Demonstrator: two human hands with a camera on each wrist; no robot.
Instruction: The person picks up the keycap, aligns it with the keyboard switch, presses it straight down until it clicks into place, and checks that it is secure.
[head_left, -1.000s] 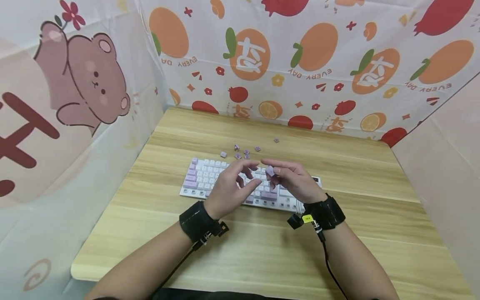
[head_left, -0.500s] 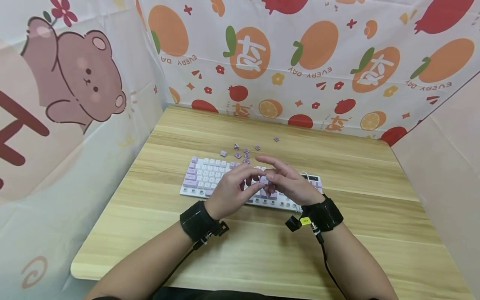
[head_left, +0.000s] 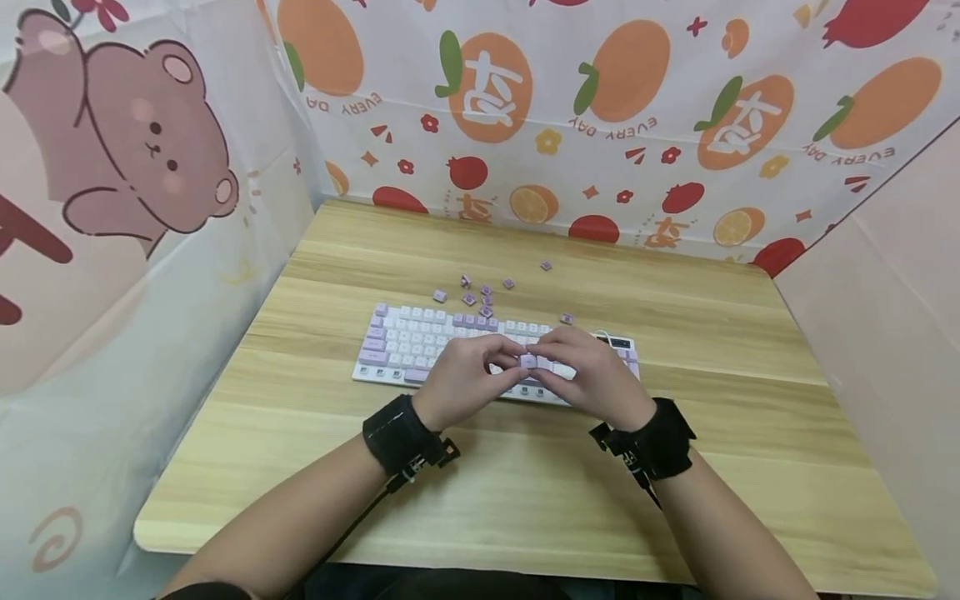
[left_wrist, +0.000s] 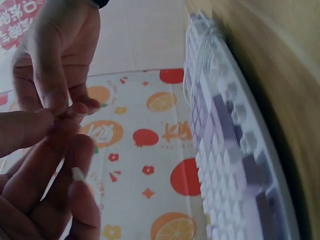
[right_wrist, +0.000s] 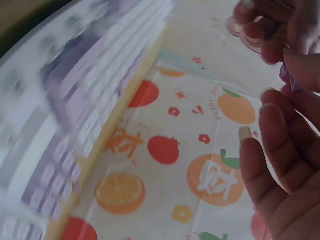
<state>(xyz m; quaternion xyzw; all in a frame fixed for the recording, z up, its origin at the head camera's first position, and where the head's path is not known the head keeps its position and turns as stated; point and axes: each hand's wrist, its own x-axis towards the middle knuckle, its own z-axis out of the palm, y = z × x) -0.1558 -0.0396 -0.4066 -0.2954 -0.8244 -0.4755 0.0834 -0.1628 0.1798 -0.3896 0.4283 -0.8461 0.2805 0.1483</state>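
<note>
Between my two hands, over the keyboard, is a small purple keycap [head_left: 528, 361]. My left hand [head_left: 467, 372] pinches it from the left between thumb and fingertips. From the other side, the thumb and index finger of my right hand [head_left: 603, 379] pinch it too. In the right wrist view a purple edge of the keycap [right_wrist: 294, 80] shows at the fingertips; the left wrist view mostly hides it behind fingers. Below lies a white and purple keyboard [head_left: 401, 337], its front row showing several bare switches.
Several loose purple keycaps [head_left: 468, 299] lie behind the keyboard on the wooden table [head_left: 465, 467]. One loose keycap [head_left: 567, 318] sits near its back edge, another [head_left: 546, 266] farther back. A white cable [head_left: 602, 336] shows by the right hand. Printed cloth [head_left: 555, 108] hangs behind.
A second ago my right hand alone held the keycap, with the left apart. The left then came to it, and now both pinch it. My right index finger has come down from its raised position.
</note>
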